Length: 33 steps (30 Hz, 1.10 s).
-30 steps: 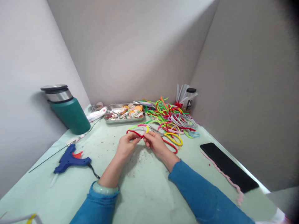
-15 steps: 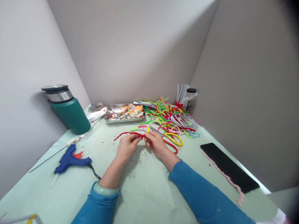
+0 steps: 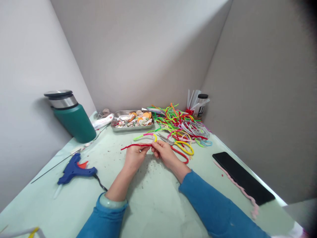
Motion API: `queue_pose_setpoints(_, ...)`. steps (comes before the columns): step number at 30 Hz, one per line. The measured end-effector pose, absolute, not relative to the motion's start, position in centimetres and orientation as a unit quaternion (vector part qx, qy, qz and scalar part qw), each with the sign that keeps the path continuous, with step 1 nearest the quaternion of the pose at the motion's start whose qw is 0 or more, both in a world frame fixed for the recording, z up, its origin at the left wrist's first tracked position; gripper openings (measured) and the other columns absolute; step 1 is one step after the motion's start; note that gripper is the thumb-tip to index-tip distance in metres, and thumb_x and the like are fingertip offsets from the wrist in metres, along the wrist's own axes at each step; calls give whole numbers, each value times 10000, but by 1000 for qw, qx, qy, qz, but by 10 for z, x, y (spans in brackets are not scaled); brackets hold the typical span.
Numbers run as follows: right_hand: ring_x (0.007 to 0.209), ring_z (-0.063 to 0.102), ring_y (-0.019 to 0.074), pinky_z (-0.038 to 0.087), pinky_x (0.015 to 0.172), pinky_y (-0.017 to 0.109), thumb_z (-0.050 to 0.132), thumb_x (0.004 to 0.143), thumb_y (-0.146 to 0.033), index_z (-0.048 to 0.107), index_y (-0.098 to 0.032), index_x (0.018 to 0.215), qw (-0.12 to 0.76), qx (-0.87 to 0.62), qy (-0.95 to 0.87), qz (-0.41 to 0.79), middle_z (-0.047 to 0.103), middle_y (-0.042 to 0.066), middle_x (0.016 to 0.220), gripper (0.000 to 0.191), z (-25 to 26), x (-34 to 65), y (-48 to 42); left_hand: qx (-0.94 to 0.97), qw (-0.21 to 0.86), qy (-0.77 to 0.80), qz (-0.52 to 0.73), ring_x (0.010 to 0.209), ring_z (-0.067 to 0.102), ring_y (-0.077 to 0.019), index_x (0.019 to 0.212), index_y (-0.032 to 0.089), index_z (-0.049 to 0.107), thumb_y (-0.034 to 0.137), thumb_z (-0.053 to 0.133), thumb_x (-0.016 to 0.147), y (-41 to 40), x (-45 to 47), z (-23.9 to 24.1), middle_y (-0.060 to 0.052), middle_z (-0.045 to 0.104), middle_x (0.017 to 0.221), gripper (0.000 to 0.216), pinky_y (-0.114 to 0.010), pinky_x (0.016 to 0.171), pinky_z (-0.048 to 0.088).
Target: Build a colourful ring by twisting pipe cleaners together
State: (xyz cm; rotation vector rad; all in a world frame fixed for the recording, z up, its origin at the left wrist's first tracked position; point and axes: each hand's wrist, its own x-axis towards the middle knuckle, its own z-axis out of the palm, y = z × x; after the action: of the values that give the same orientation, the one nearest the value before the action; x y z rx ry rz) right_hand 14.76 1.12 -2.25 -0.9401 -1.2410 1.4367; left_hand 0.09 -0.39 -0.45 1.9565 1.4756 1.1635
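Note:
A red pipe cleaner (image 3: 135,145) runs between my two hands, its free end stretching out to the left. My left hand (image 3: 135,157) pinches it between thumb and fingers. Close beside it, my right hand (image 3: 163,152) grips the other end. From near my right fingertips a yellow, pink and green pipe cleaner (image 3: 146,135) curves up and left; whether it joins the red one is hidden. Behind my right hand lie scissors (image 3: 184,148) with one yellow and one red handle.
Loose coloured pipe cleaners (image 3: 175,119) heap at the back, right of a metal tray (image 3: 132,129) of small pieces. A blue glue gun (image 3: 75,169) and green bottle (image 3: 74,122) are left. A black phone-like slab (image 3: 242,178) and pink pipe cleaner (image 3: 239,188) lie right.
The red pipe cleaner's left part has swung lower and straightened. The multicoloured one has shifted slightly left. My hands have barely moved.

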Motion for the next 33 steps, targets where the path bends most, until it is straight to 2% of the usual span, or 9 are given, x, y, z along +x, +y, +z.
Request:
queue_pose_setpoints(10,390,411,48,265,364,178,554,774,-508,535,-155,668,493,-381,-512,591,540,-25,571,368,-22,146,11,725,147,533,411,712,649,-162,849,215,726,253,526,814,-3,-1,-11,-14,726,805,207,-244,632,476)
queue_pose_setpoints(18,390,412,47,261,364,174,544,772,-527,549,-157,702,493,-371,-520,591,541,-27,564,377,-23,146,10,733,94,545,395,883,645,-190,957,252,706,269,507,829,-6,-1,-9,-26,714,957,237,-275,761,469)
queue_pose_setpoints(22,391,402,46,255,366,174,552,767,-517,554,-156,682,484,-377,-526,589,542,-20,570,371,-22,146,9,724,85,596,337,839,652,-201,914,237,719,309,483,834,-7,0,-7,-58,720,902,259,-268,721,455)
queue_pose_setpoints(25,390,389,51,266,368,178,580,754,-481,546,-165,697,488,-380,-539,572,534,-30,563,322,-22,144,8,743,101,598,284,805,652,-194,865,238,725,282,475,827,-7,1,-6,-64,723,856,257,-248,684,434)
queue_pose_setpoints(29,423,410,66,311,402,183,637,720,-365,556,-203,834,501,-369,-575,531,501,-60,574,214,-23,140,5,753,91,608,236,721,645,-201,808,215,729,232,460,811,-7,1,-6,-89,716,781,270,-247,617,401)
queue_pose_setpoints(33,501,454,88,360,484,205,582,764,-318,585,-220,906,480,-379,-641,463,519,-46,629,172,-26,140,3,730,73,641,226,733,644,-219,810,203,729,242,477,797,-7,0,-6,-102,716,786,255,-257,614,397)
